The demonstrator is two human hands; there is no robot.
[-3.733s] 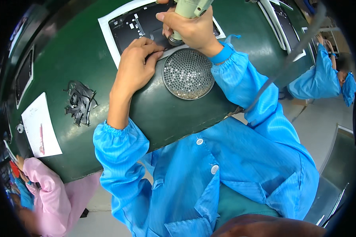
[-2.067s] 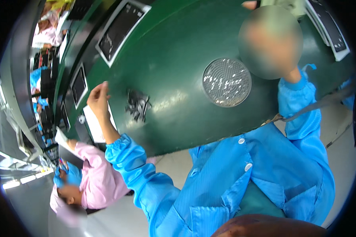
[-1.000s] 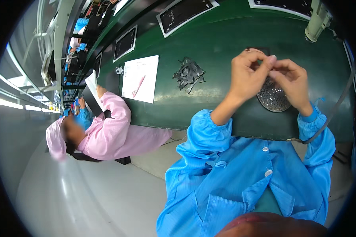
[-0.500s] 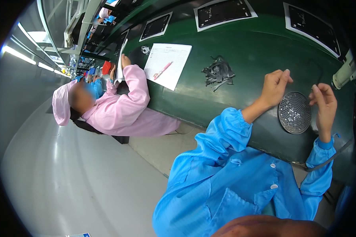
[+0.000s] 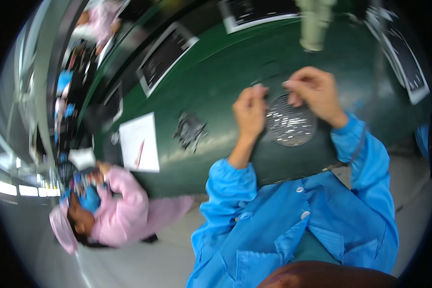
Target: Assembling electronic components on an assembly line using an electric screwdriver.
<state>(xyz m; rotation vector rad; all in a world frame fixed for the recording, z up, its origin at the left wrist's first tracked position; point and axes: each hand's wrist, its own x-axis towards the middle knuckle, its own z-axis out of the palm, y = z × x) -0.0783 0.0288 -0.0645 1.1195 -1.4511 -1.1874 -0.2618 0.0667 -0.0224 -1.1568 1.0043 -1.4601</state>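
My right hand (image 5: 317, 93), freed of the tool (image 5: 314, 29) at upper right, had drawn nearer my left hand (image 5: 249, 113) by the dish (image 5: 293, 127); blur hid whether either grip pinched anything.

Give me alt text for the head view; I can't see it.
A person's left hand and right hand face each other near a round dish of shiny pieces on a green table; blur hides whether they hold anything. To the left lie dark strips and a white sheet bearing a pink pen.
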